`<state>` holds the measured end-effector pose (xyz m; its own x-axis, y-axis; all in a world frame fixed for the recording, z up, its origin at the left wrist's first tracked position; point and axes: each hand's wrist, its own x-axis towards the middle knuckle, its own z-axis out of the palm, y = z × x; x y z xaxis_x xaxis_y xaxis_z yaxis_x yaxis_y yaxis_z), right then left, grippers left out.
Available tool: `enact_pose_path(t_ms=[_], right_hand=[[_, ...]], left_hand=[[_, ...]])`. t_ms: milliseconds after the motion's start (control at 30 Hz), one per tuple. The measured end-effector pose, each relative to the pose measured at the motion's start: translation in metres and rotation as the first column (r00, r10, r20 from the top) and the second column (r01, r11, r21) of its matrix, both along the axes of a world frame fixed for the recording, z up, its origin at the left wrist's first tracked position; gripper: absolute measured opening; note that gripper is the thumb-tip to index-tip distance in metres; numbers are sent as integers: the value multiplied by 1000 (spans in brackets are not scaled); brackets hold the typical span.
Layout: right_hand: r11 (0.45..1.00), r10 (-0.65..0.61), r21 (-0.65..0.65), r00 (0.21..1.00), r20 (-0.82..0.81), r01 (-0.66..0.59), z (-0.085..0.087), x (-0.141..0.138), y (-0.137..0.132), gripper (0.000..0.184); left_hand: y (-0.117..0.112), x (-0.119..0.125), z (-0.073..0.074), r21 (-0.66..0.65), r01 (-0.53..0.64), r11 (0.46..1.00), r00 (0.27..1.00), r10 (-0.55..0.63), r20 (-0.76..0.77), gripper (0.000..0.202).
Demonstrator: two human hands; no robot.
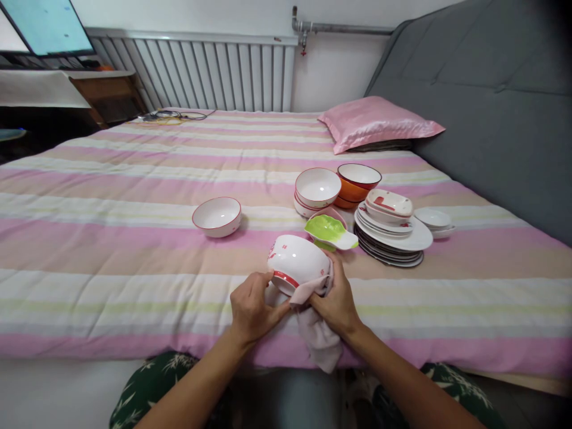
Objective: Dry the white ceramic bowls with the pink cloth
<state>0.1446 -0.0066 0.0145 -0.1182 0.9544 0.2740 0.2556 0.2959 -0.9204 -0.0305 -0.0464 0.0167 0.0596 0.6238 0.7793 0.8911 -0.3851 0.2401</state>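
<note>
A white bowl (297, 256) with a red foot ring and small red marks is tilted on its side above the bed's near edge. My left hand (254, 307) grips it low at the foot, thumb against the red band. On the other side my right hand (337, 301) holds a pale pink cloth (317, 336) against the bowl's wall, with the cloth's end hanging down. Just beyond the bowl lies a green leaf-shaped dish (328, 229). Another white bowl (218, 215) with a red rim stands upright by itself to the left.
Stacked white bowls (317, 187) and orange bowls (353, 189) stand behind. To the right are piled plates (417, 235), square dishes (388, 204) on top, and small white dishes (433, 219). A pink pillow (379, 122) leans near the grey headboard (482, 89); cables (172, 115) lie at the far left.
</note>
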Motion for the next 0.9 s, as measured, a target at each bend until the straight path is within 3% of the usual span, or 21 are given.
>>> enact_pose_path(t_ms=[167,667,767,900], right_hand=[[1000,-23,12,1000,-11,23,-1,0,0,73],[987,154,1,964,-215,-158,0,6,6,14],[982,177,-23,955,-239,-188,1,6,6,15],[980,190,-19,958,-214,-199,4,6,5,18]], left_hand=[[-2,-1,2,3,47,999,998,-46,-30,37],[7,-22,17,-159,233,959,967,-211,145,24],[10,-25,20,-163,194,967,967,-161,199,35],[14,-28,21,-243,230,943,947,-159,279,69]])
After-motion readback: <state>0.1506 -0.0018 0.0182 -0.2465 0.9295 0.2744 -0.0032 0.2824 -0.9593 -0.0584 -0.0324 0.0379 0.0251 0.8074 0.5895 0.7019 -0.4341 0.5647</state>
